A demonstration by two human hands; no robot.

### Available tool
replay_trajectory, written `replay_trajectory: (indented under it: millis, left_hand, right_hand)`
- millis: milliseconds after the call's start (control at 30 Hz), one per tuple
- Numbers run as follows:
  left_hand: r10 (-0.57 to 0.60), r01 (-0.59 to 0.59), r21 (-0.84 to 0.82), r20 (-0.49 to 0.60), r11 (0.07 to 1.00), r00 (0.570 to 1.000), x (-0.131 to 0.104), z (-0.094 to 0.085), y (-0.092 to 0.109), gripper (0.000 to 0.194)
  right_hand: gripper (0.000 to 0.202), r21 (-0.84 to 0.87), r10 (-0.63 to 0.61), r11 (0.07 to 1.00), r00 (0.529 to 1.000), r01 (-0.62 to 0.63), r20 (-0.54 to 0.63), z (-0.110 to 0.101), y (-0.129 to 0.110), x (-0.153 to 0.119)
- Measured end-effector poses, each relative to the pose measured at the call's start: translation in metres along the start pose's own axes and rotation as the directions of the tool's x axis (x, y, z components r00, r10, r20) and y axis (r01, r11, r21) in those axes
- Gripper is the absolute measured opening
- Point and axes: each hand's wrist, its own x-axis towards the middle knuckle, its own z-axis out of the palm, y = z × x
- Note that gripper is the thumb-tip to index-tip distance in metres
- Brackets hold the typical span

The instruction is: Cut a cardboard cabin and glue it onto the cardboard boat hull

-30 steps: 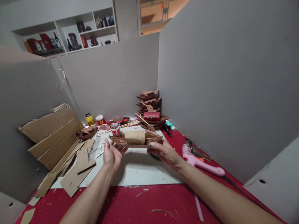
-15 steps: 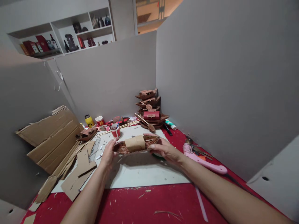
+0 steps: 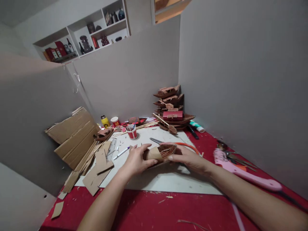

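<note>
Between both hands is a small brown model boat, held just above the white board. A curved piece of tan cardboard arches over its middle. My left hand grips the boat's left part, thumb on the near side and fingers over the cardboard. At the other end my right hand pinches the hull, its thumb on the near edge. Behind the hands lie scissors with orange handles, partly hidden. Left of them rests a white pen with a blue cap.
Several finished model boats are stacked in the back corner. A red paper cup stands on the board. Cardboard sheets lean at the left, with cut pieces near them. A pink glue gun lies right on the red table.
My left hand has shifted from the boat's left tip to over its middle, onto the cardboard. The boat is now turned and tilted. The camera view has swung left, and the orange-handled scissors now show.
</note>
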Motion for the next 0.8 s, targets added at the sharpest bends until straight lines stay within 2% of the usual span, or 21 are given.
replay_trajectory:
  millis: [133,300,400,533,667,800]
  left_hand:
    - [0.017,-0.017,0.075,0.001,0.997,1.000,0.003,-0.003,0.001,0.040]
    - [0.060,-0.061,-0.004,-0.155,0.998,0.986,0.007,-0.017,0.017,0.034]
    - [0.034,-0.069,-0.128,-0.257,0.989,0.966,0.007,-0.038,0.025,0.032]
    - [-0.061,-0.036,-0.264,-0.352,0.964,0.934,-0.008,-0.078,0.029,0.033]
    - [-0.163,0.048,-0.296,-0.379,0.954,0.911,-0.034,-0.108,0.026,0.035]
    - [-0.207,0.118,-0.252,-0.364,0.960,0.908,-0.053,-0.115,0.016,0.033]
  right_hand:
    - [0.063,-0.015,-0.003,1.000,1.000,0.003,-0.006,-0.002,0.001,0.001]
    - [0.069,-0.013,0.016,1.000,0.999,-0.017,-0.031,-0.004,0.003,0.000]
    - [0.070,-0.004,0.032,0.999,0.998,-0.032,-0.061,-0.003,0.002,0.001]
    - [0.072,-0.029,0.042,0.998,0.985,-0.048,-0.165,-0.002,0.003,0.004]
    - [0.073,-0.196,0.002,0.978,0.951,-0.066,-0.310,-0.007,0.006,0.008]
    - [0.073,-0.443,-0.187,0.896,0.882,-0.027,-0.433,-0.013,-0.001,0.006]
